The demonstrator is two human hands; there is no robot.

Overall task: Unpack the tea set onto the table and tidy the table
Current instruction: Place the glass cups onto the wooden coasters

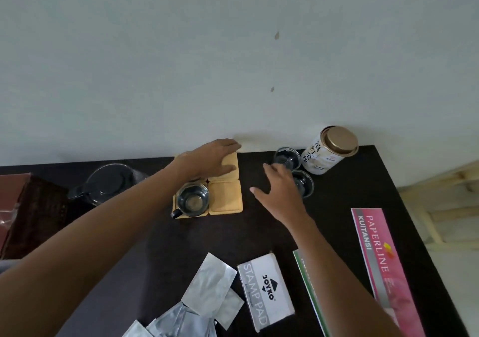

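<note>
Several tan square coasters lie grouped on the dark table (259, 233). My left hand (211, 159) rests flat on the far right coaster (231, 164). A glass cup with a black handle (192, 201) stands on the near left coaster. The near right coaster (226, 200) is bare. My right hand (278, 190) reaches with spread fingers over the table, beside two more glass cups (287, 158) (303, 182), the nearer one partly hidden by its fingers. A glass teapot (107, 181) stands at the left.
A white tea tin with a gold lid (330, 150) stands at the back right. A dark box (33, 212) sits at the left edge. Silver foil packets (207, 287), a stamp pad box (265, 290), a green booklet and a pink receipt book (383, 264) lie near me.
</note>
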